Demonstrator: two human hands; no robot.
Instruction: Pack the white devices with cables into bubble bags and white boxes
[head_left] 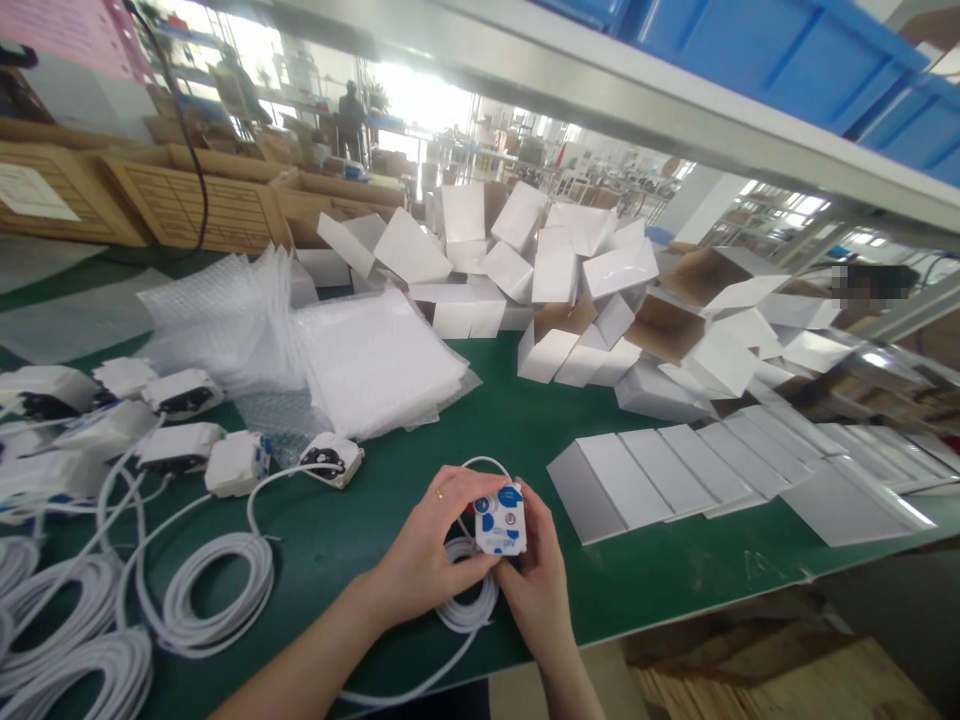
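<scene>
Between my two hands is a small white device (500,522) with blue patches and a round fitting on its face. My left hand (431,545) grips its left side, thumb low and fingers along the top edge. My right hand (536,570) closes on its right side and lower corner. Beneath the device a coil of white cable (469,612) lies on the green table (517,430), partly hidden by my hands. Further left, several similar white devices (180,447) rest in a group, with coiled white cables (217,592) in front of them.
Flat bubble-wrap bags (382,365) are stacked behind my hands. Open white boxes (555,265) lie heaped at the back. A row of closed white boxes (652,475) stands to the right. Brown cartons (202,200) line the far left, and blue bins (772,60) sit on the shelf overhead.
</scene>
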